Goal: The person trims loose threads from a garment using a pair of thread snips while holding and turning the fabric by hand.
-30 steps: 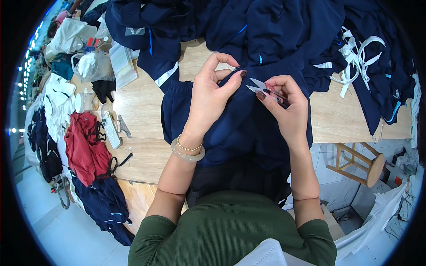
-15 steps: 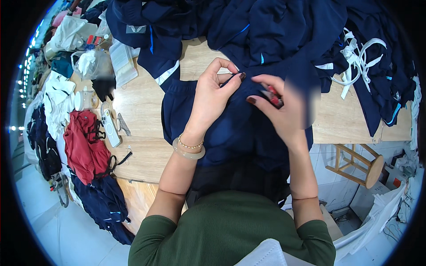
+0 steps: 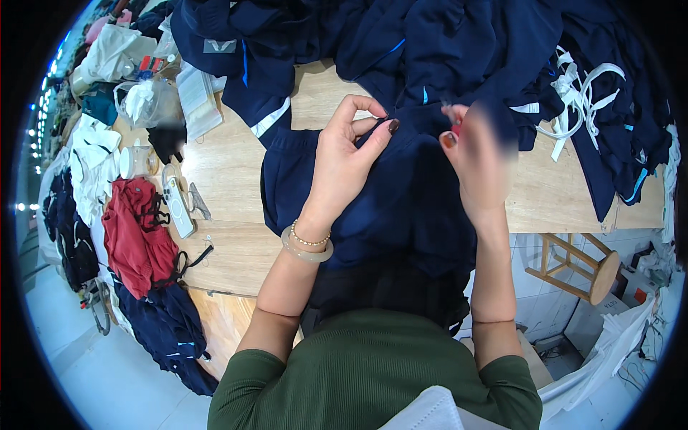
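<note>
A navy blue garment (image 3: 401, 193) with a gathered waistband, seemingly trousers or shorts, lies over the near table edge in front of me. My left hand (image 3: 349, 147) pinches its waistband between thumb and forefinger. To the right, my right hand (image 3: 484, 161) is lifted just above the cloth, partly smeared by motion and blur. Its fingers are curled round small red-handled thread snips (image 3: 456, 130), of which only a bit of red shows now. Whether the snips touch the fabric cannot be made out.
More navy garments (image 3: 473, 43) are heaped across the back. White drawstrings (image 3: 584, 97) lie at the right. On the left are a red cloth bag (image 3: 140, 233), a white phone (image 3: 178, 204), a jar (image 3: 136, 162) and plastic bags (image 3: 147, 104). A wooden stool (image 3: 602, 278) stands beyond the table's right front edge.
My right hand has moved right and slightly away from me with the snips, leaving a wider gap to the left hand. The left hand keeps its pinch almost in place.
</note>
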